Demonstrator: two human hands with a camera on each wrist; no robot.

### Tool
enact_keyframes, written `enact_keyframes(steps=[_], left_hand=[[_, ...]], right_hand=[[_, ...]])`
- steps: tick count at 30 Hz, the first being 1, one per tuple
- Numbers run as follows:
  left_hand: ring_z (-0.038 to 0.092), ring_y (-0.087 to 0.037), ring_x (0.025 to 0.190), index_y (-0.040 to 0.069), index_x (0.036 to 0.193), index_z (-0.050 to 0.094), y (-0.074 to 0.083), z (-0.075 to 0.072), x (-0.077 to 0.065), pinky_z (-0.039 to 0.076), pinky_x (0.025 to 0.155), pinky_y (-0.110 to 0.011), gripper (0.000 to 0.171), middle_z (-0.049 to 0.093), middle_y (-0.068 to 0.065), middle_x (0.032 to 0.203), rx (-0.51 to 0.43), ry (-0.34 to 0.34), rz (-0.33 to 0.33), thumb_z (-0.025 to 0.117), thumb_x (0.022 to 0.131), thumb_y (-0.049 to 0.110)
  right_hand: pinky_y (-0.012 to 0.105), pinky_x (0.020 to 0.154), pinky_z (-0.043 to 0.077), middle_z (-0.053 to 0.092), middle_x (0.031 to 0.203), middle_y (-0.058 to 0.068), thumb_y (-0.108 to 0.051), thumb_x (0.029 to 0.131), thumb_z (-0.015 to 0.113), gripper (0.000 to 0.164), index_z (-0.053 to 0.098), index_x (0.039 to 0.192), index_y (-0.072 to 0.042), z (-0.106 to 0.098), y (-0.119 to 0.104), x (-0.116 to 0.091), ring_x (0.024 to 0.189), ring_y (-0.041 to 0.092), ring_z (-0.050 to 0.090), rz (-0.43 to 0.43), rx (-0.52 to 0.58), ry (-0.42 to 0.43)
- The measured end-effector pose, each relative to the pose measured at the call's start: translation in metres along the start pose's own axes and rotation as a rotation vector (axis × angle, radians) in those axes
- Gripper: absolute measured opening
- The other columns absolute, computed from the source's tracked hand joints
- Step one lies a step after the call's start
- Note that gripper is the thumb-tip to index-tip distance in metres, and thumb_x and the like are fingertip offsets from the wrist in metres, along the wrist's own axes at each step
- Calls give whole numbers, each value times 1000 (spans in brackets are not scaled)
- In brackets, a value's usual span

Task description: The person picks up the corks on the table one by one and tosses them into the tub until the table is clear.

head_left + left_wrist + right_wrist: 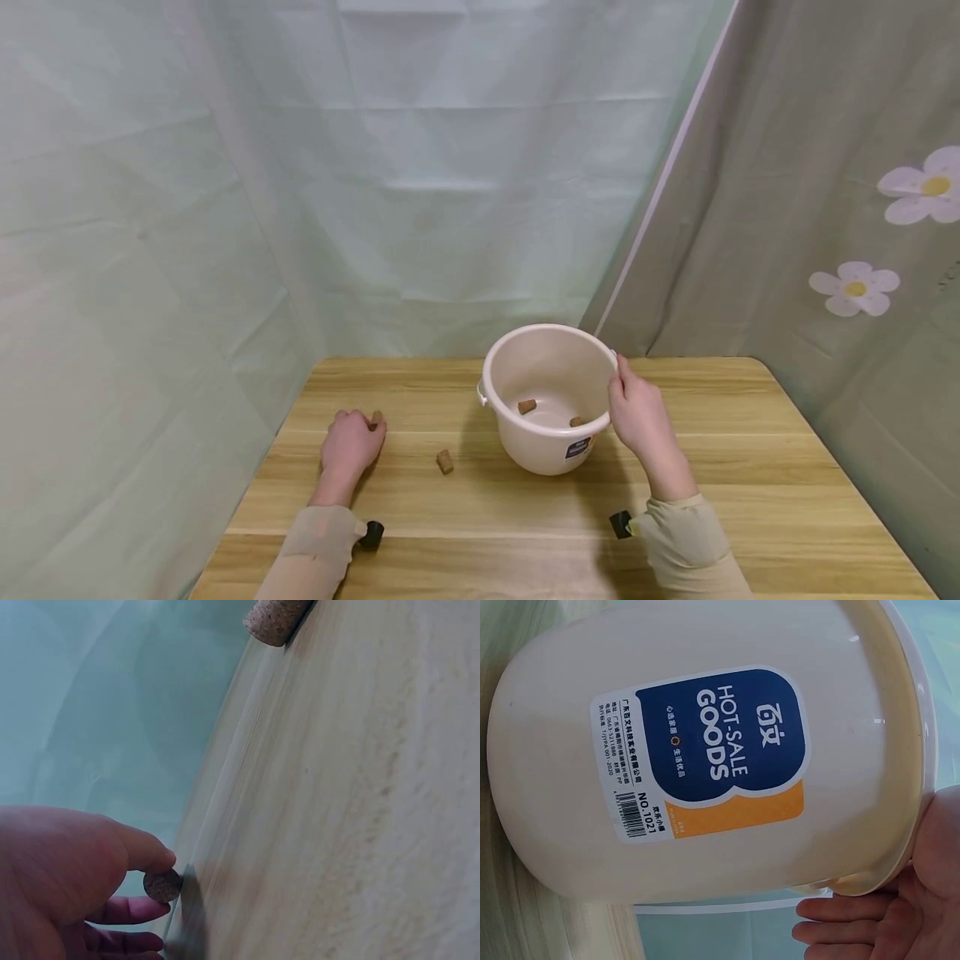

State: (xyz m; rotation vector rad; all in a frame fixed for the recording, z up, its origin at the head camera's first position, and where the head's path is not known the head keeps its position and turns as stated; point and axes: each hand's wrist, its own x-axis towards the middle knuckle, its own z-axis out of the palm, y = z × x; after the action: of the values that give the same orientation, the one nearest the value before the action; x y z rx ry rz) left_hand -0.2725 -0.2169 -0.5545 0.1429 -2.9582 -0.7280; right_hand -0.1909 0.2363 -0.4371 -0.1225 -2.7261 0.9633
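My left hand (351, 446) is at the left side of the table, its thumb and a finger pinching a small cork (163, 886) at the tabletop. To the right of that hand a second cork (445, 462) lies on the wood. A cream plastic bucket (536, 454) is tilted toward me, with two corks (527, 407) on its inside bottom. My right hand (641, 412) grips the bucket's rim on the right, near the handle joint. In the right wrist view the bucket wall fills the picture, with a blue and orange label (727, 735).
The wooden table (720, 467) has rounded far corners. Pale green curtains (465, 208) hang behind and to the left, and a grey curtain (787, 208) with white flowers hangs on the right. Dark wrist devices (371, 535) show at both sleeves.
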Motion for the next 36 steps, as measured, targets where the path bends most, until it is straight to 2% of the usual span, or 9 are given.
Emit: enact_keyframes(steps=[9, 27, 36], left_hand=[[59, -39, 79, 1, 80, 62, 0, -1, -3, 54, 64, -53, 41, 58, -26, 99, -8, 9, -1, 56, 106, 33], [63, -40, 87, -3, 99, 70, 0, -4, -7, 57, 69, -58, 36, 62, -23, 99, -15, 20, 22, 63, 102, 32], [66, -43, 98, -2, 107, 73, 4, -2, -8, 58, 78, -60, 37, 68, -21, 105, -16, 66, 58, 66, 101, 33]], right_hand=[[67, 115, 42, 51, 151, 35, -21, 114, 31, 56, 35, 163, 6, 0, 0, 0, 138, 55, 51, -1, -2, 5], [67, 114, 42, 51, 151, 35, -21, 114, 30, 57, 34, 164, 6, 0, 1, 0, 138, 55, 51, 4, 5, -1], [67, 115, 42, 48, 154, 34, -22, 115, 30, 57, 32, 165, 5, 0, 0, 0, 140, 54, 50, 6, 18, -6]])
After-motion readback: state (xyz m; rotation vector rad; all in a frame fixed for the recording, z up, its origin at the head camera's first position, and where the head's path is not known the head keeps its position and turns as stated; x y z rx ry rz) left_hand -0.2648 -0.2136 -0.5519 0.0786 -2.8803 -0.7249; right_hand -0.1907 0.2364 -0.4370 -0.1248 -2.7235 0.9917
